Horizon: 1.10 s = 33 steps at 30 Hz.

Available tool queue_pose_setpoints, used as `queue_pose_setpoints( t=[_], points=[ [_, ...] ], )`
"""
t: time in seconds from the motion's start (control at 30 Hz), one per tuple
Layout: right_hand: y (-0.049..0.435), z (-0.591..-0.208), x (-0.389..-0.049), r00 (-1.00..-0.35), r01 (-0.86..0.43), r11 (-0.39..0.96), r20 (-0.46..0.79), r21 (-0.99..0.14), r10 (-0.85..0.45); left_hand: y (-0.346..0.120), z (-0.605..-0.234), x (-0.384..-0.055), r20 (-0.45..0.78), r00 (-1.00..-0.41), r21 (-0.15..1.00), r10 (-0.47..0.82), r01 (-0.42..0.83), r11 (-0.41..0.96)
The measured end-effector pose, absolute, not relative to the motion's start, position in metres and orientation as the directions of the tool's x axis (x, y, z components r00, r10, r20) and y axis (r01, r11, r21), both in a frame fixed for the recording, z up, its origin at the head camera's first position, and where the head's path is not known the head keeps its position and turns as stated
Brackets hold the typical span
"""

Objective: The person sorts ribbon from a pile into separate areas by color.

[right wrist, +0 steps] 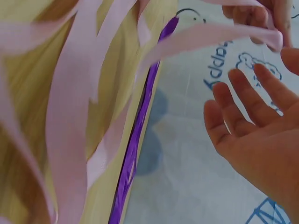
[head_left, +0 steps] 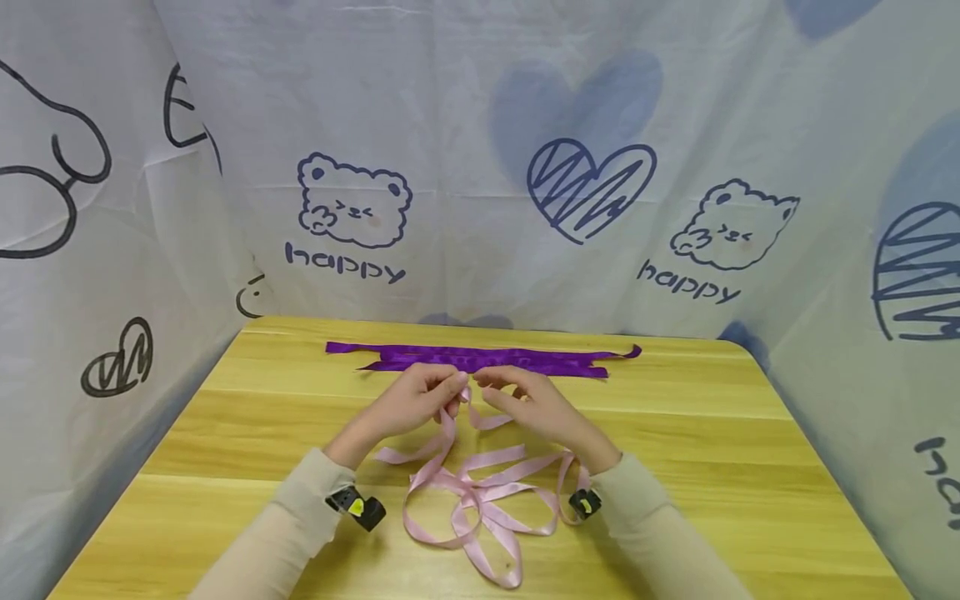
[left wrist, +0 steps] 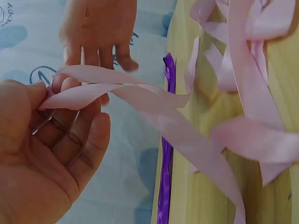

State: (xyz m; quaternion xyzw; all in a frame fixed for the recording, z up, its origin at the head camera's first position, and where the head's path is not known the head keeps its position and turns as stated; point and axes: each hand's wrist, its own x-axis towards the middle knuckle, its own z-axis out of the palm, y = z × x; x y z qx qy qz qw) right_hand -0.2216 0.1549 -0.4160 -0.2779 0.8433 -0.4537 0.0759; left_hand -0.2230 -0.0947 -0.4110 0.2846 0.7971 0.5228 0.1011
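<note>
A long pink satin ribbon [head_left: 498, 546] lies in loose loops on the table, and part of it rises to the hands. My left hand [head_left: 425, 396] pinches the ribbon between thumb and index finger; in the left wrist view the pinched ribbon [left wrist: 84, 95] doubles back at the fingertips, with two strands running off to the right. Facing it, my right hand [head_left: 536, 407] holds nothing, its fingertips close beside the pinched spot. The right wrist view shows the right hand's fingers [right wrist: 250, 100] spread and apart from the ribbon [right wrist: 210, 37].
Several purple ribbons [head_left: 495, 360] lie flat in a stack along the far side of the wooden table [head_left: 217, 467]. A white cloth [head_left: 465, 117] printed with bears and hearts hangs behind the table and at both sides. Pink loops spread between my forearms.
</note>
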Motion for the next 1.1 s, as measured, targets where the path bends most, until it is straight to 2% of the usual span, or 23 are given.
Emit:
queue_pose_setpoints(
  t=[0.17, 0.37, 0.47, 0.67, 0.77, 1.0, 1.1],
  points=[
    [0.144, -0.414, -0.221, -0.811, -0.387, 0.401, 0.1, -0.83, -0.576, -0.093, -0.409, -0.221, 0.156, -0.807, 0.898, 0.569, 0.356, 0.258],
    [0.141, -0.414, -0.221, -0.801, -0.279, 0.23, 0.094, -0.932, -0.591, -0.097, -0.409, -0.219, 0.112, -0.821, 0.907, 0.56, 0.314, 0.279],
    [0.139, -0.412, -0.221, -0.807, -0.237, 0.194, 0.082, -0.952, -0.584, -0.097, -0.41, -0.219, 0.075, -0.824, 0.908, 0.562, 0.29, 0.304],
    [0.135, -0.407, -0.219, -0.815, -0.214, 0.197, 0.063, -0.957, -0.576, -0.096, -0.408, -0.217, 0.059, -0.827, 0.909, 0.559, 0.276, 0.312],
    [0.135, -0.407, -0.219, -0.816, -0.215, 0.199, 0.064, -0.956, -0.574, -0.097, -0.406, -0.216, 0.089, -0.833, 0.906, 0.547, 0.295, 0.302],
    [0.138, -0.404, -0.223, -0.798, -0.31, 0.294, 0.08, -0.904, -0.597, -0.101, -0.407, -0.219, 0.153, -0.851, 0.895, 0.503, 0.335, 0.293],
    [0.139, -0.4, -0.225, -0.808, -0.297, 0.294, 0.075, -0.908, -0.584, -0.104, -0.405, -0.219, 0.153, -0.853, 0.892, 0.5, 0.336, 0.301]
  ],
)
